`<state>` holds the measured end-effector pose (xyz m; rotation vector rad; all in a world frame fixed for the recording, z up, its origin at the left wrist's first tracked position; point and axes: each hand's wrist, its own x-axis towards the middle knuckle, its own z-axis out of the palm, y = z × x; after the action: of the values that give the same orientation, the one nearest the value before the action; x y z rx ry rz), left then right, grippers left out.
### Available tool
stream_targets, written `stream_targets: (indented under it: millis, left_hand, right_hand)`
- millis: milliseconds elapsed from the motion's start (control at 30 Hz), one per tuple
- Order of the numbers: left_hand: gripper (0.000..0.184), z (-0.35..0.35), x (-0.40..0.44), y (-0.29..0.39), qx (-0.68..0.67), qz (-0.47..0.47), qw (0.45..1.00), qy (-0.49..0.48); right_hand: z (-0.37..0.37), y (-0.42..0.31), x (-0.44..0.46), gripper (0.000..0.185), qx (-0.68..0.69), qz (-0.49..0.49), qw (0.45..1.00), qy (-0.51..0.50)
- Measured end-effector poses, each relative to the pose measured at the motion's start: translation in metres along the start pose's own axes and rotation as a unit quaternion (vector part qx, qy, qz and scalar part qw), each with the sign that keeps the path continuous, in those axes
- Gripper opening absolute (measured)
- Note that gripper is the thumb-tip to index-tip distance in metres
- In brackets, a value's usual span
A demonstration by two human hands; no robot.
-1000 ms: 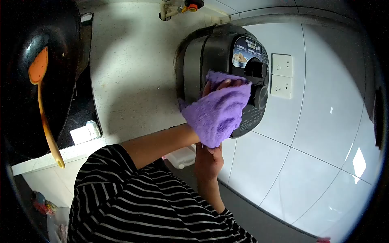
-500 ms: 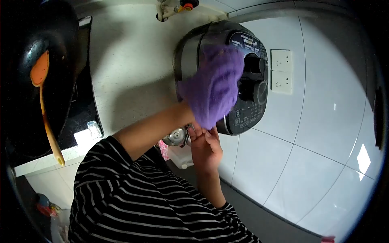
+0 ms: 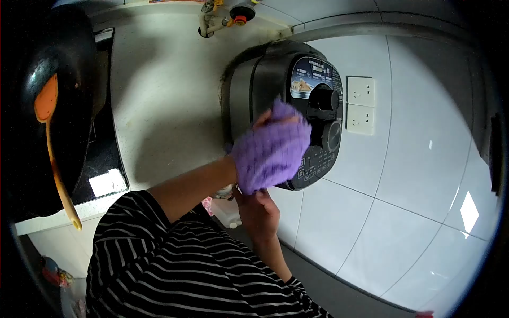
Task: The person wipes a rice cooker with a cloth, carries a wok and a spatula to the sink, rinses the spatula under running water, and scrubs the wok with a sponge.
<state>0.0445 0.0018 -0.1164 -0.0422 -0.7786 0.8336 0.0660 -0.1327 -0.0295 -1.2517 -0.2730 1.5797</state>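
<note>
My left hand (image 3: 268, 121) is wrapped in a purple cloth (image 3: 273, 156), with a few fingers showing at its upper edge. It holds the cloth over the near side of a black and dark grey pressure cooker (image 3: 241, 100), covering part of the control panel. Two black knobs and a picture label show on the panel. My right hand (image 3: 260, 217) is just below the cloth, palm partly turned up and thumb at the cloth's lower edge. Its other fingers are hidden behind the cloth. A silver metal object (image 3: 227, 192) shows partly behind my left forearm.
A black wok (image 3: 66, 47) on the dark stove at left holds an orange spatula (image 3: 46, 98), its handle reaching past the counter edge. Wall sockets (image 3: 360, 106) are right of the cooker. A pipe with an orange-handled valve (image 3: 240, 20) stands behind. A white container (image 3: 228, 212) sits low.
The purple cloth has moved down and toward me across the cooker, uncovering the panel's picture label. My right hand's fingers have gone behind the cloth. The whole view has shifted slightly.
</note>
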Motion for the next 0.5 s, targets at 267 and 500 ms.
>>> stream_targets:
  millis: [267, 500]
  left_hand:
    - [0.051, 0.011, 0.046, 0.08, 0.854, 0.163, 0.466, 0.164]
    - [0.057, -0.036, 0.046, 0.117, 0.788, 0.123, 0.587, 0.139]
  right_hand:
    - [0.028, -0.015, 0.039, 0.047, -0.011, -0.059, 0.993, -0.106]
    - [0.031, -0.017, 0.052, 0.043, -0.028, -0.069, 0.989, -0.13]
